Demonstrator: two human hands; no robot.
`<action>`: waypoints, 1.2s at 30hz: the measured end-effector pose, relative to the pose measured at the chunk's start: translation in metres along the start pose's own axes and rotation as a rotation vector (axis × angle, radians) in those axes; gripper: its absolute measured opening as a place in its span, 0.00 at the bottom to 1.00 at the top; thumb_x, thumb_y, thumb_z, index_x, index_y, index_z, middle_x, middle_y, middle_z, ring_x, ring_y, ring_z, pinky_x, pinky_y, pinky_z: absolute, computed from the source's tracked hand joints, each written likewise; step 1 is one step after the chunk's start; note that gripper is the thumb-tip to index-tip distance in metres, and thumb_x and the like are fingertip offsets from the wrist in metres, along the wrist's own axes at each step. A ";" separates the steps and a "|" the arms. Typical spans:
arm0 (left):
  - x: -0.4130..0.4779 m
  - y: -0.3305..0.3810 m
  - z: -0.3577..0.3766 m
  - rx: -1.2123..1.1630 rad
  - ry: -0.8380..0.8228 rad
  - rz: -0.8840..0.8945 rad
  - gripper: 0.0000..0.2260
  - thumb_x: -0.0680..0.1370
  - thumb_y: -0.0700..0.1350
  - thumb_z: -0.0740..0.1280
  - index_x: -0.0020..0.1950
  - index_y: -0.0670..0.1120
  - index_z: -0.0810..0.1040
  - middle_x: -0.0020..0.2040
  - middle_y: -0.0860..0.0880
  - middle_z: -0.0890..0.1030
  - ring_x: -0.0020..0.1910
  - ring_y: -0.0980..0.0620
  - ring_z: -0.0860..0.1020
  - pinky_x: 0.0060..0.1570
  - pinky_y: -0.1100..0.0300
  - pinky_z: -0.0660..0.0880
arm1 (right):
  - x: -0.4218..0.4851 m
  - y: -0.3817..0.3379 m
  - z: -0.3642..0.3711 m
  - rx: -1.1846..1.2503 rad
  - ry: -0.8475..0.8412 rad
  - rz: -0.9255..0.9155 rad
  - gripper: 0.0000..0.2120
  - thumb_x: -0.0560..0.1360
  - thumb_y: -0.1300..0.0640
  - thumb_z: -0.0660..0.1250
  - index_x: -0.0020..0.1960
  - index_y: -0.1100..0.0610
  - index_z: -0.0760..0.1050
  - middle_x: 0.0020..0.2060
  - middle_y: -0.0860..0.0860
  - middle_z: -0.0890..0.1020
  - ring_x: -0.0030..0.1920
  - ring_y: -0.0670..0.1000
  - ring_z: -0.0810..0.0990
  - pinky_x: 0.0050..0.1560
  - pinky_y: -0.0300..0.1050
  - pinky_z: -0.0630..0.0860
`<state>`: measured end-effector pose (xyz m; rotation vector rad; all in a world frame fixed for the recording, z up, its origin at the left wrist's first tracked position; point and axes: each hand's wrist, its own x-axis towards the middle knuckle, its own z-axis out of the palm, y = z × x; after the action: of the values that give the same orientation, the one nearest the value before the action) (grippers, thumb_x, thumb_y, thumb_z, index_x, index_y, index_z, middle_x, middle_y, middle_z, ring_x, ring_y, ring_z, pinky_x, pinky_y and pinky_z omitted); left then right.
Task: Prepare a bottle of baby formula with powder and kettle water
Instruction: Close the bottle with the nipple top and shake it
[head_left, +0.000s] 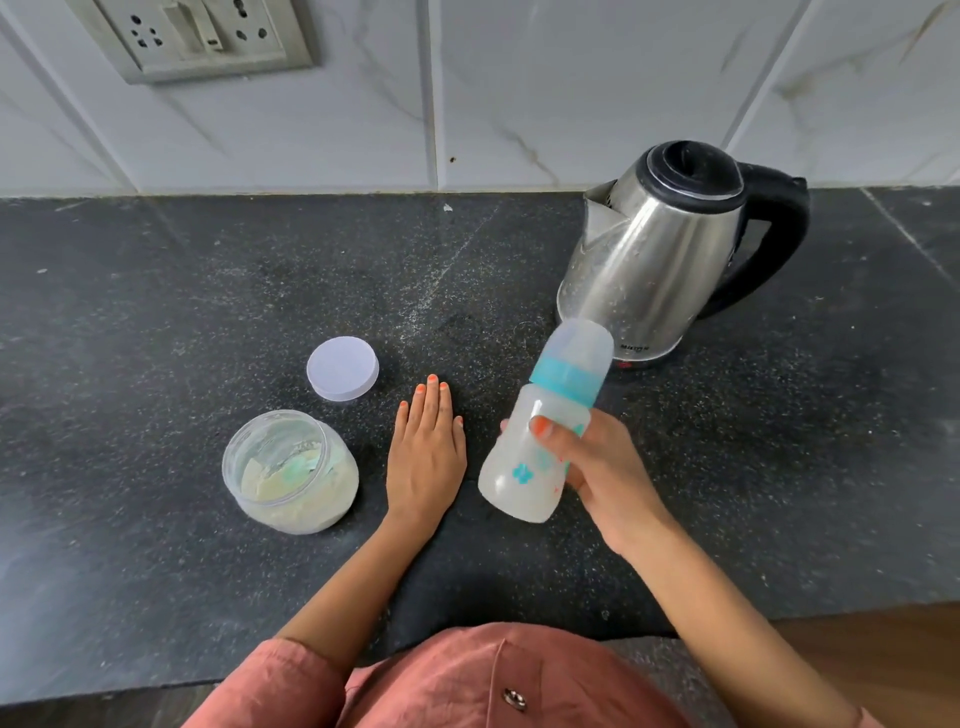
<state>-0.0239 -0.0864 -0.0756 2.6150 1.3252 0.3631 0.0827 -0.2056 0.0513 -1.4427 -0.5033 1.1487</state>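
My right hand (597, 467) grips a baby bottle (540, 436) round its body and holds it tilted above the counter, its teal collar and clear cap pointing up toward the kettle. The bottle looks milky white inside. My left hand (426, 452) lies flat on the dark counter, fingers straight, between the bottle and an open clear jar of pale powder (291, 470). The jar's round white lid (343, 368) lies flat just behind it. A steel kettle (665, 260) with a black lid and handle stands at the back right, its lid down.
The dark speckled stone counter (156, 312) runs to a white tiled wall (519, 93) with a socket panel (202, 36) at upper left. The counter's front edge is close to my body; a wooden surface (883, 634) shows at the lower right.
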 end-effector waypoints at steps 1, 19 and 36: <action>0.000 0.000 0.000 0.002 -0.001 -0.003 0.24 0.78 0.48 0.47 0.68 0.36 0.68 0.68 0.39 0.70 0.67 0.42 0.69 0.67 0.47 0.59 | 0.002 -0.001 -0.003 0.038 0.016 -0.024 0.28 0.52 0.44 0.77 0.49 0.51 0.78 0.52 0.59 0.82 0.54 0.56 0.81 0.58 0.58 0.76; -0.001 0.001 -0.002 -0.004 -0.022 -0.007 0.24 0.79 0.47 0.46 0.68 0.36 0.67 0.69 0.39 0.69 0.68 0.42 0.68 0.67 0.49 0.58 | 0.017 -0.002 0.002 0.492 0.259 -0.116 0.20 0.70 0.52 0.68 0.61 0.56 0.72 0.56 0.56 0.79 0.52 0.49 0.80 0.48 0.42 0.80; 0.000 0.001 -0.002 -0.028 -0.031 -0.007 0.24 0.78 0.47 0.47 0.68 0.35 0.67 0.69 0.38 0.69 0.68 0.41 0.68 0.67 0.48 0.60 | -0.004 0.007 0.004 -0.029 -0.046 -0.030 0.24 0.51 0.48 0.76 0.46 0.54 0.80 0.45 0.54 0.85 0.47 0.51 0.83 0.49 0.47 0.80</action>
<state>-0.0235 -0.0872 -0.0729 2.5819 1.3101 0.3360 0.0761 -0.2085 0.0471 -1.4322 -0.5735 1.1571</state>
